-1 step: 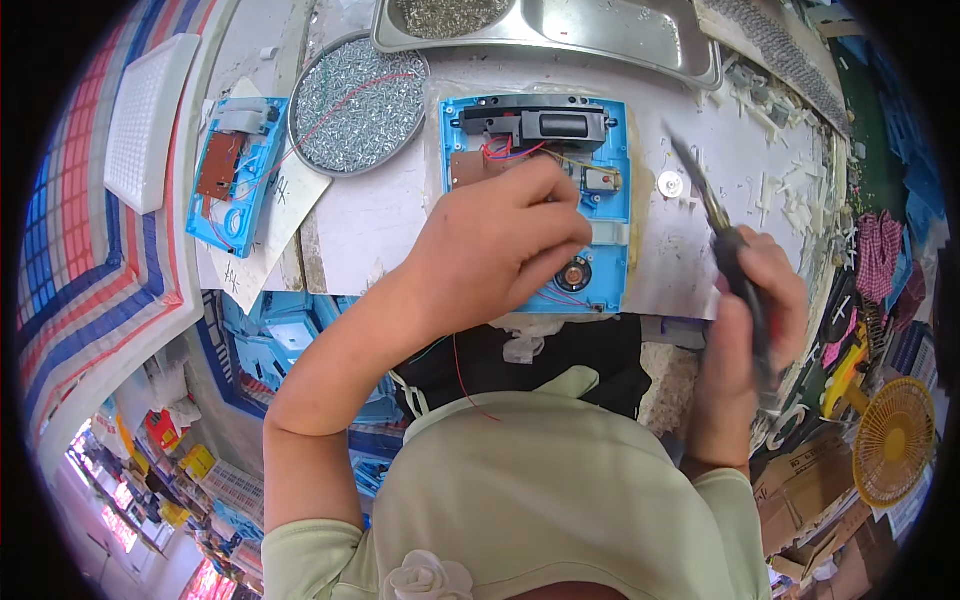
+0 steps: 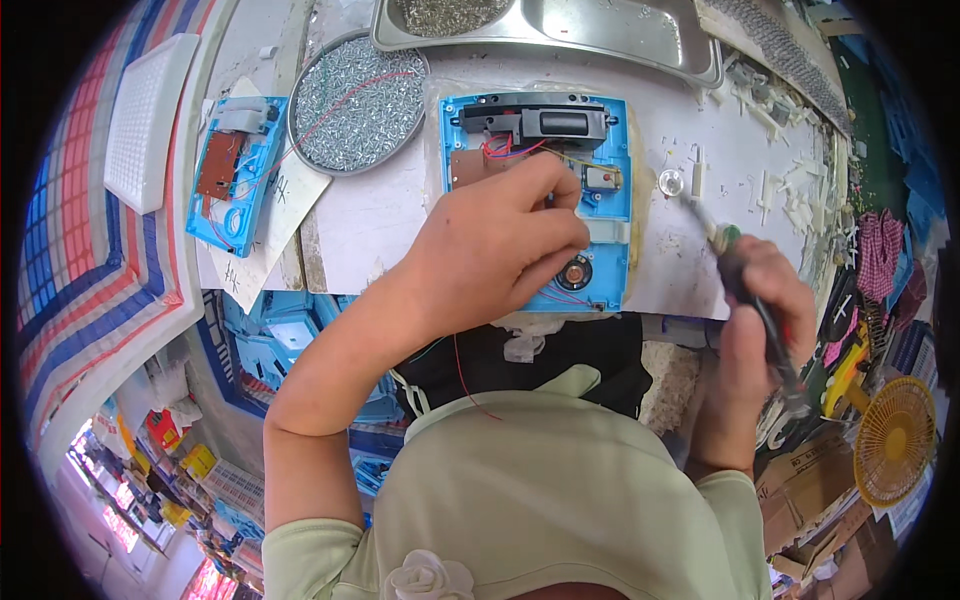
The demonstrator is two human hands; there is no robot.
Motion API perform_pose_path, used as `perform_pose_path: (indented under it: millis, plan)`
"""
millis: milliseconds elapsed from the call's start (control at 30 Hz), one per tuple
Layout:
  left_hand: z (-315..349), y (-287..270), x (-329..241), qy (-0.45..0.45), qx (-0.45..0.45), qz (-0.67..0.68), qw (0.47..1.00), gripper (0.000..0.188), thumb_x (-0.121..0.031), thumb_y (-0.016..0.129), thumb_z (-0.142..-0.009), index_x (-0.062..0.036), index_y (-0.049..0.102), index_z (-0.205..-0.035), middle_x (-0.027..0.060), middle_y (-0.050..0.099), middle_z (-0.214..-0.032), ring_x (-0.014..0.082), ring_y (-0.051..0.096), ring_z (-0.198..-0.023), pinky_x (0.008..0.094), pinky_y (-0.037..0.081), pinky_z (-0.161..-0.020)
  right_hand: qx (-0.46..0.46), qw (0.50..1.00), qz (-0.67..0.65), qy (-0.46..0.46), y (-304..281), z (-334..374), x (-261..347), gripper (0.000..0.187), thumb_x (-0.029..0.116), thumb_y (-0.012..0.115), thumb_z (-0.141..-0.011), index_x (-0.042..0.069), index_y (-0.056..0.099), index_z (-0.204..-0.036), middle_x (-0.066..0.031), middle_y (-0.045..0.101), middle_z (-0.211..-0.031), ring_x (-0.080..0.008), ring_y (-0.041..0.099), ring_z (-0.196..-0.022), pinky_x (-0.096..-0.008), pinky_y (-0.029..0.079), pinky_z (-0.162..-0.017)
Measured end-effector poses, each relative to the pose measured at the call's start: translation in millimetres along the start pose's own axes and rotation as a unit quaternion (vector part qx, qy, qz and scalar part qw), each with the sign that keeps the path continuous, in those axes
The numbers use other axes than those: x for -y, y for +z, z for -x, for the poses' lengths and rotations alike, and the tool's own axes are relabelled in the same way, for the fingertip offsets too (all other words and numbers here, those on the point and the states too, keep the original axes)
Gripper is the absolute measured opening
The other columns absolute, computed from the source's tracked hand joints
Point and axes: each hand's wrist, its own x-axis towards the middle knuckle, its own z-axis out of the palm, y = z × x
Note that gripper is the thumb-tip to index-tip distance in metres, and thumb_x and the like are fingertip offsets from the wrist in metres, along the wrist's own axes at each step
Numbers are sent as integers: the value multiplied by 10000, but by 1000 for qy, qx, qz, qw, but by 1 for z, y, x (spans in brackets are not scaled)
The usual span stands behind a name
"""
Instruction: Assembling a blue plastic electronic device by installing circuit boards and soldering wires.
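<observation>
Blue plastic housing (image 2: 609, 263): on the white bench (image 2: 375, 220); likely light and stiff, its thin wires (image 2: 512, 155) fragile; best held by the side walls.
Left hand (image 2: 505, 235): over the housing, fingers curled; cannot tell what they hold.
Right hand (image 2: 776, 285): wrapped around a dark-handled tool (image 2: 777, 355).

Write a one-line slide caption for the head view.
Left hand over an open blue case, right hand gripping a dark-handled tool, a round tray of small metal parts nearby.

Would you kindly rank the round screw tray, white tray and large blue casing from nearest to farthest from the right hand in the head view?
1. Large blue casing, beneath the left hand
2. Round screw tray, upper left
3. White tray, far left
</observation>
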Motion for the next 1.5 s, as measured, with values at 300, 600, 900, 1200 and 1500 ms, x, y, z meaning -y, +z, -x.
perform_pose_path:
  millis: [300, 600, 900, 1200, 1500]
  plan:
    - [-3, -2, 6, 44, 36, -26, 998, 238, 31, 762, -723, -49, 630, -904, 92, 606, -1033, 294, 654, -896, 375, 547, -732, 194, 980, -10, -44, -6, -13, -7, 175, 99, 692, -757, 8, 685, -906, -67, 509, -622, -253, 430, -549, -394, 370, -610]
    - [-3, -3, 8, 63, 48, -31, 996, 210, 4, 754, -748, -48, 609, -891, 76, 615, -1035, 301, 647, -906, 391, 545, -724, 216, 975, 3, -44, 3, -18, -10, 213, 84, 686, -688, 22, 698, -891, -64, 475, -613, -270, 429, -547, -394, 373, -596]
    - [-3, -4, 6, 61, 62, -62, 994, 213, -27, 757, -745, -55, 614, -901, 77, 622, -1042, 306, 652, -936, 403, 557, -742, 224, 973, 24, -43, 9, -20, -8, 184, 80, 688, -695, 33, 702, -873, -54, 479, -599, -266, 423, -537, -385, 363, -578]
    - [-3, -4, 5, 59, 81, -89, 991, 201, -32, 741, -757, -60, 610, -907, 75, 623, -1046, 309, 652, -951, 407, 559, -747, 230, 970, 34, -67, 7, -25, -5, 176, 83, 687, -727, 24, 687, -893, -58, 486, -603, -261, 412, -532, -383, 357, -580]
    - [-3, -3, 11, 66, 39, -22, 997, 212, -2, 768, -748, -67, 654, -914, 65, 638, -951, 290, 655, -845, 381, 545, -703, 164, 985, 12, -48, -10, -19, 0, 186, 136, 703, -780, 1, 672, -905, -65, 534, -630, -228, 454, -570, -420, 392, -658]
